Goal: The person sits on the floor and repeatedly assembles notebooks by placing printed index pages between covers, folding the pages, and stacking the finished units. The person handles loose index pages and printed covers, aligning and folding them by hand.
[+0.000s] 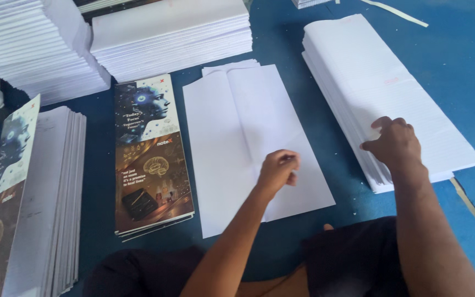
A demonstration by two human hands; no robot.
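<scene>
Left hand (279, 169) loosely curled, pressing on loose white sheets (248, 143) mid-surface. Right hand (394, 144) w/ fingers gripping near edge of ruled paper stack (380, 82) at right. Sheets look thin, floppy, slippery; best pinched at edge. Printed covers (150, 154) lie left.

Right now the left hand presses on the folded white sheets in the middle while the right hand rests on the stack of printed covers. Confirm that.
Not quite. In the head view the right hand rests on the stack of ruled white sheets, not on printed covers. The left hand does press on the folded white sheets.
</scene>
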